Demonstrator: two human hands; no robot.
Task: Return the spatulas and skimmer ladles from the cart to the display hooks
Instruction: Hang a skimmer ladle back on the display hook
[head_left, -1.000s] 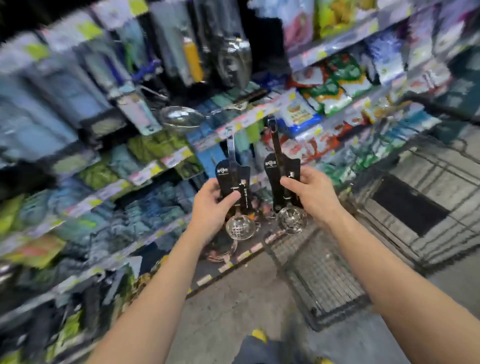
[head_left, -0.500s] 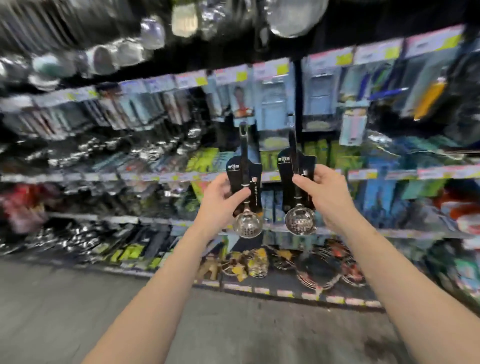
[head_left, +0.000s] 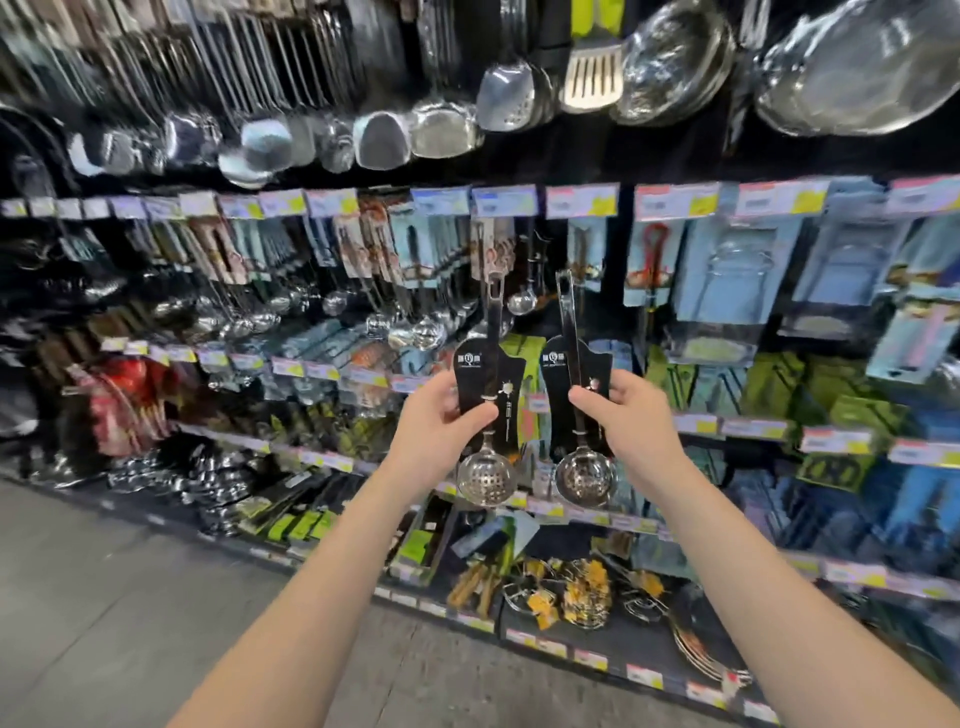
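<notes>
The display wall (head_left: 675, 161) fills most of your view, and the upper price rail (head_left: 582, 201) runs across it from side to side. The grey floor (head_left: 104, 597) lies far below that rail, at lower left.

Above the rail at the right hang large steel bowls (head_left: 857, 67). Above it to the left and centre hangs a long row of steel spatulas (head_left: 384, 137), with a slotted turner (head_left: 592, 78) beside the bowls. Directly under the rail at the right hang blue carded packs (head_left: 737, 280). Under it at the left and centre is a cluster of small hanging ladles (head_left: 415, 327), which is blurred.

Both of your forearms reach up from the bottom edge toward the stretch of wall below the middle of the rail. There you hold two carded tools upright and side by side, close together, handles up and perforated bowls down.

The left skimmer ladle (head_left: 485, 475) sits on a black backing card, and its handle tip stops short of the rail. The left grip (head_left: 436, 426) is clenched on that card, thumb across the front and fingers behind. The right skimmer ladle (head_left: 584, 475) is just beside it, on a matching card. The right grip (head_left: 631, 415) pinches this card the same way, with the thumb on the face next to the handle.

Both ladles are in the air in front of the wall. I cannot tell whether either handle touches anything on it.
</notes>
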